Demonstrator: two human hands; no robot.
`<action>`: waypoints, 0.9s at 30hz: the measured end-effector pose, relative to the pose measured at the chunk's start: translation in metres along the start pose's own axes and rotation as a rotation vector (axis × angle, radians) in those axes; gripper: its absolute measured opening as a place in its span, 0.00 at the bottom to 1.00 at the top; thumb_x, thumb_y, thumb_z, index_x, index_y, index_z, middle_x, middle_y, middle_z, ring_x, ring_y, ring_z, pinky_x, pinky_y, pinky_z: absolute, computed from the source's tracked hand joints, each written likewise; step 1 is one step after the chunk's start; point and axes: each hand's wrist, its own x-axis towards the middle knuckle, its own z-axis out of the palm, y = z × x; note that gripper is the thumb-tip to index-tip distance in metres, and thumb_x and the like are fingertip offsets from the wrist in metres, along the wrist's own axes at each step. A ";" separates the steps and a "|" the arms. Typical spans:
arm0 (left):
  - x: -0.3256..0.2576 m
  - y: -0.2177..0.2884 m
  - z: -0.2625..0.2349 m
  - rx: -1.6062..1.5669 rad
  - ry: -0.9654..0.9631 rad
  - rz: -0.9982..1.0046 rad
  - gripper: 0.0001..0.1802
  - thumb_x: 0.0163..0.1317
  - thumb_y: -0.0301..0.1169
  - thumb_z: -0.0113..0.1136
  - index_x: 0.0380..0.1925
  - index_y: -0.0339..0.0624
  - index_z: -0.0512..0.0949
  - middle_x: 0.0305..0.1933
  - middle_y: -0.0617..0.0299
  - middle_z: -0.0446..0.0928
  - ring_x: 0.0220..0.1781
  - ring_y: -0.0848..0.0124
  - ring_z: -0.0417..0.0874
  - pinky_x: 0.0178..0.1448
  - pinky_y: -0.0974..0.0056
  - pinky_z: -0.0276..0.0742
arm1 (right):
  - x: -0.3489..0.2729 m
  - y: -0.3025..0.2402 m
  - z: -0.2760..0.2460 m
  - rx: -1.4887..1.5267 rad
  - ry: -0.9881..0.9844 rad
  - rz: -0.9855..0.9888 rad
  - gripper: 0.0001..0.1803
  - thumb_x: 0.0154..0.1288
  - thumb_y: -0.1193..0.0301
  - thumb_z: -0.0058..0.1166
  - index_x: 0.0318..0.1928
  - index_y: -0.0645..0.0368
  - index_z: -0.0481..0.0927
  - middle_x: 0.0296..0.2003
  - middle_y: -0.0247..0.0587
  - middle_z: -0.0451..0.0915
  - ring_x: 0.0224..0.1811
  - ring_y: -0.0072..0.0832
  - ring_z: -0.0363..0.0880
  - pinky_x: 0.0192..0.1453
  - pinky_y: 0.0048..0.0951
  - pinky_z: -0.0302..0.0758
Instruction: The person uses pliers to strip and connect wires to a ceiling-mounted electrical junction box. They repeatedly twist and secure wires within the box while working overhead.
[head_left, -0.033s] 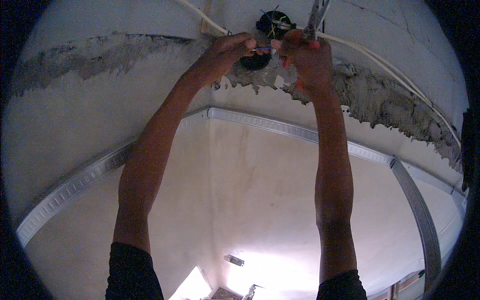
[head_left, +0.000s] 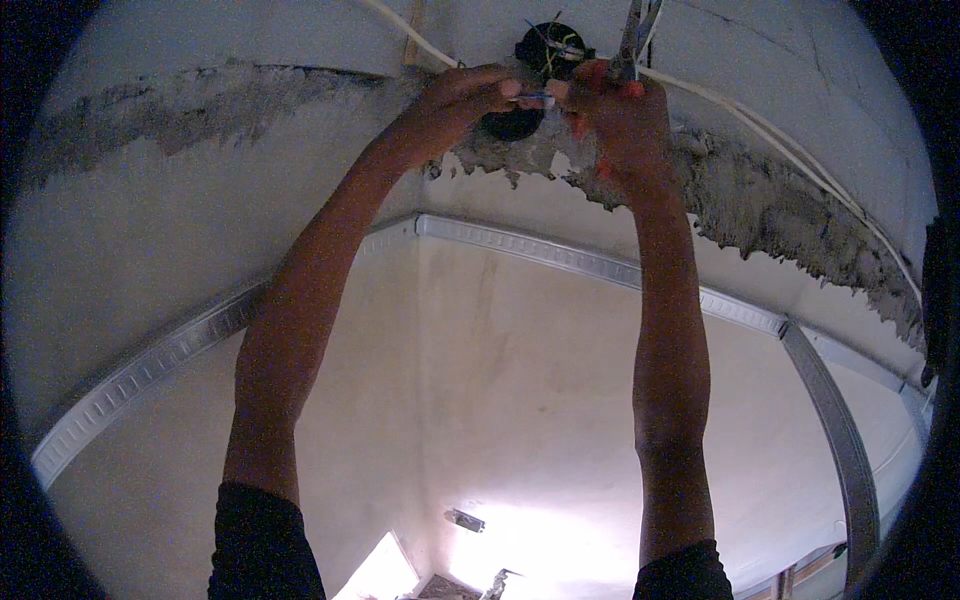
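Note:
Both arms reach up to a black round electrical box with several loose wires sticking out. My left hand is closed, its thumb and fingers pinching a thin blue wire. Beside it my right hand is wrapped round red-handled pliers, whose metal end points up past the knuckles. The right thumb and fingertip meet at the wire's whitish end; whether they pinch it is hard to tell. Below the fingers, partly covered by the left hand, shows another black round box or its lid.
White cables run along the surface on both sides of the box. Rough grey plaster borders it. A metal profile crosses the wall below, joined by another metal strip at right. Bright light falls near the bottom.
My right hand and the pliers have shifted very slightly to the right. The whitish end of the wire shows a little more between the hands.

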 end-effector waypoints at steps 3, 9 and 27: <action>0.016 0.019 0.007 0.083 -0.024 0.083 0.22 0.73 0.50 0.60 0.42 0.38 0.83 0.42 0.62 0.83 0.47 0.73 0.81 0.58 0.64 0.74 | 0.029 0.021 -0.023 -0.295 0.023 -0.452 0.14 0.58 0.64 0.75 0.37 0.58 0.86 0.26 0.32 0.84 0.28 0.21 0.80 0.33 0.26 0.75; 0.056 0.002 -0.004 0.066 -0.064 0.173 0.21 0.73 0.47 0.60 0.43 0.37 0.83 0.39 0.63 0.84 0.43 0.73 0.83 0.56 0.64 0.78 | 0.051 -0.045 -0.031 -0.672 0.186 -1.139 0.15 0.62 0.63 0.70 0.41 0.61 0.86 0.32 0.46 0.86 0.31 0.33 0.84 0.37 0.36 0.80; 0.057 0.010 -0.035 0.019 -0.186 0.021 0.27 0.73 0.54 0.56 0.51 0.40 0.84 0.45 0.59 0.86 0.52 0.65 0.84 0.64 0.55 0.76 | 0.087 -0.086 -0.030 -0.800 -0.564 -0.421 0.15 0.71 0.63 0.56 0.37 0.65 0.82 0.27 0.43 0.82 0.31 0.27 0.75 0.38 0.37 0.75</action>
